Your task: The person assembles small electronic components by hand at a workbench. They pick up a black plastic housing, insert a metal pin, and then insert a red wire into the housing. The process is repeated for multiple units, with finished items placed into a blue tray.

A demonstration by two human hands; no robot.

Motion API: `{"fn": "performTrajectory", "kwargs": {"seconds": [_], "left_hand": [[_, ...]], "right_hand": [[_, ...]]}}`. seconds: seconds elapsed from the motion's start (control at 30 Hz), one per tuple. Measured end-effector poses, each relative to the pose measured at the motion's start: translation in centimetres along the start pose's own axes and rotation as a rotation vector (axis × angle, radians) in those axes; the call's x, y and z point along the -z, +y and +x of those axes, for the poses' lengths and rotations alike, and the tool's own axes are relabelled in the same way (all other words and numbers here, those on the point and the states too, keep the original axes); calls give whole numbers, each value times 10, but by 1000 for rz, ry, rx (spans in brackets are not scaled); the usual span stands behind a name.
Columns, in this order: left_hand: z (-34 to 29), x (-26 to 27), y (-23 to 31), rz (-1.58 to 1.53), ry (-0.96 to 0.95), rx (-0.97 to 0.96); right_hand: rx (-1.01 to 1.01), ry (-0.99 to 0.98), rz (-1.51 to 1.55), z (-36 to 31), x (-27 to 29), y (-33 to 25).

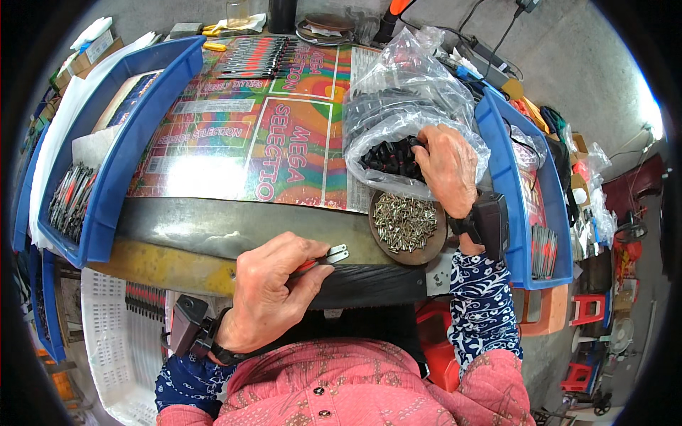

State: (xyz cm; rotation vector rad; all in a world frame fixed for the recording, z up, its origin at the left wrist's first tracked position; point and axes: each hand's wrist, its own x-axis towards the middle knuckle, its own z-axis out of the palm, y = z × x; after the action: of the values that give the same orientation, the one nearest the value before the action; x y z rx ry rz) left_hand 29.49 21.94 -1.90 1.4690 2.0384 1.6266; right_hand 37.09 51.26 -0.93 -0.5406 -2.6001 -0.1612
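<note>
My left hand (pixel 273 287) is closed over the front edge of the bench, pinching a small red-handled piece with two flat silver metal tabs (pixel 337 253). The tabs have holes and point right; my fingers hide the rest. At the mouth of a clear plastic bag (pixel 419 92), my right hand (pixel 449 167) has its fingertips closed on one of the small black parts (pixel 387 160) that fill it. Just below the bag sits a round dark dish (pixel 419 259) heaped with small metal pins (pixel 405 221).
Blue trays (pixel 106 192) (pixel 522 234) flank the bench, both holding red-and-black pieces. At the back lies a row of red-and-black tools (pixel 259 57) on a colourful printed sheet (pixel 234 156). A white basket (pixel 121 341) stands below left. Red stools (pixel 586 310) are at right.
</note>
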Motion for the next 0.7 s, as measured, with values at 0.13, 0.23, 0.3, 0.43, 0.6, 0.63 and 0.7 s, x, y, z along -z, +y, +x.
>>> {"fn": "performTrajectory", "kwargs": {"seconds": [0.13, 0.23, 0.3, 0.43, 0.6, 0.63, 0.7], "left_hand": [[-1, 1, 4, 13, -6, -10], [-3, 1, 9, 13, -1, -18], [-5, 1, 11, 26, -4, -16], [-10, 0, 16, 7, -1, -34], [-15, -3, 23, 24, -33, -63], [-17, -3, 25, 20, -34, -62], [-21, -6, 28, 23, -42, -55]], "right_hand": [[-6, 17, -5, -1, 6, -4], [-43, 20, 32, -7, 17, -12], [-21, 84, 93, -15, 28, -20], [18, 155, 372, -39, 55, -43], [-95, 38, 890, -94, 88, -84], [-142, -6, 1002, -103, 91, -91], [-207, -78, 1131, -116, 96, -99]]}}
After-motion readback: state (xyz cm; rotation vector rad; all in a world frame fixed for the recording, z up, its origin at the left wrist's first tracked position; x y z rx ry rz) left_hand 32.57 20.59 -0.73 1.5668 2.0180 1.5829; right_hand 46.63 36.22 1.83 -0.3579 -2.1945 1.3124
